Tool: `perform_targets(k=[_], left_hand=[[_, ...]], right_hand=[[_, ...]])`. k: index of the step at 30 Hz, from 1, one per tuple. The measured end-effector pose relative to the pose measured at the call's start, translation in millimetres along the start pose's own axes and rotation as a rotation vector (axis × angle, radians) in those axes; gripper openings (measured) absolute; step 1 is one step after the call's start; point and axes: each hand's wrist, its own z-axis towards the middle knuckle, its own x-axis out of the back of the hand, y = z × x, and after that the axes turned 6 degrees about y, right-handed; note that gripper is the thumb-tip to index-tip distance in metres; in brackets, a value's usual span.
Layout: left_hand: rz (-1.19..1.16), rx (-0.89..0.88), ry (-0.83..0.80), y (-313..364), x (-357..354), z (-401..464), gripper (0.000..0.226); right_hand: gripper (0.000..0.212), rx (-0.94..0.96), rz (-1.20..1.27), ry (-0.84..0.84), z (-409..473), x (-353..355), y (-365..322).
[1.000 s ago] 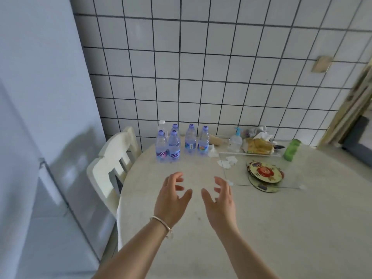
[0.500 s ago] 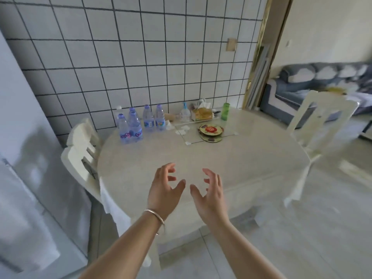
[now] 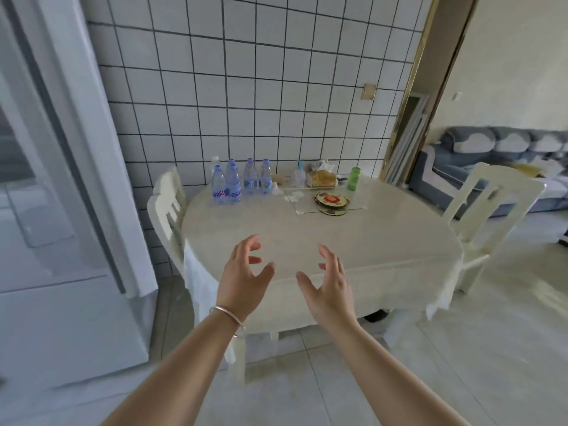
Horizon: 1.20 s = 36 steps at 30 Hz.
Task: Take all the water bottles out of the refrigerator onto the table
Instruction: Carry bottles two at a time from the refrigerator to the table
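Observation:
Several clear water bottles (image 3: 233, 182) with blue caps stand grouped at the far left of the round cream table (image 3: 384, 241), close to the tiled wall. The white refrigerator (image 3: 61, 210) fills the left side, its inside hidden. My left hand (image 3: 244, 278), a thin bangle on its wrist, and my right hand (image 3: 330, 284) hover side by side over the table's near edge. Both have spread, curled fingers and hold nothing.
A cream chair (image 3: 167, 204) stands between refrigerator and table; another chair (image 3: 488, 210) is at the right. On the table's far side sit a green cup (image 3: 354, 178), a food tray (image 3: 322, 179) and patterned plates (image 3: 330, 202). A grey sofa (image 3: 491, 155) lies beyond the doorway.
The view has pulled back from the table and swung left, bringing the refrigerator into view. Both hands stay empty and apart, now over the table's near edge.

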Motion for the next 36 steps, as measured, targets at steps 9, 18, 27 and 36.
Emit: perform_targets(k=[9, 18, 27, 36], left_hand=[[0.041, 0.117, 0.161, -11, 91, -97, 0.047], [0.05, 0.165, 0.338, -34, 219, -120, 0.044], [0.161, 0.12, 0.371, -108, 402, -73, 0.047], [0.162, 0.185, 0.368, -188, 519, -6, 0.045]], right_hand=[[0.056, 0.045, 0.106, -0.182, -97, -19, -43], [0.057, 0.217, 0.168, -0.35, -151, -83, -150], [0.05, 0.161, 0.268, -0.409, -158, -217, -297], [0.042, 0.108, 0.307, -0.425, -143, -342, -383]])
